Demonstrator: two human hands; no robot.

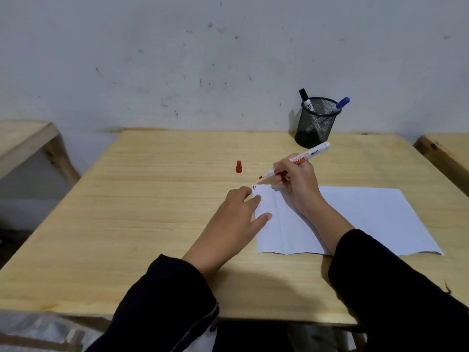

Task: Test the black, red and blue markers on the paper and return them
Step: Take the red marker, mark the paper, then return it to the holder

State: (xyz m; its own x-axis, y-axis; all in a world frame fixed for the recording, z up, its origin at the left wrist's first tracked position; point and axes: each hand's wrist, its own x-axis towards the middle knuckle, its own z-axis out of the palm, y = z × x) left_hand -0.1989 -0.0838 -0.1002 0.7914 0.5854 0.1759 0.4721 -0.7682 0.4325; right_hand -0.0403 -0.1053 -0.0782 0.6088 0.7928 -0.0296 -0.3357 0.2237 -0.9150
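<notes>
Right hand (297, 184) fingers are clamping the uncapped red marker (302, 158), tip hovering just off the paper (355, 219). Left hand (236, 217) is resting on the paper's corner, fingers slightly apart. Red cap (238, 166) is lying on the desk (152, 199).

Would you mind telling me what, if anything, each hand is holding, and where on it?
The right hand holds the uncapped red marker by the front of its barrel, just behind the tip. The left hand holds nothing; its fingers press flat on the paper.

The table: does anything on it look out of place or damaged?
Only the red cap lies loose on the table, because the right hand holds the red marker uncapped. The paper shows a crease. Nothing spilled.
</notes>
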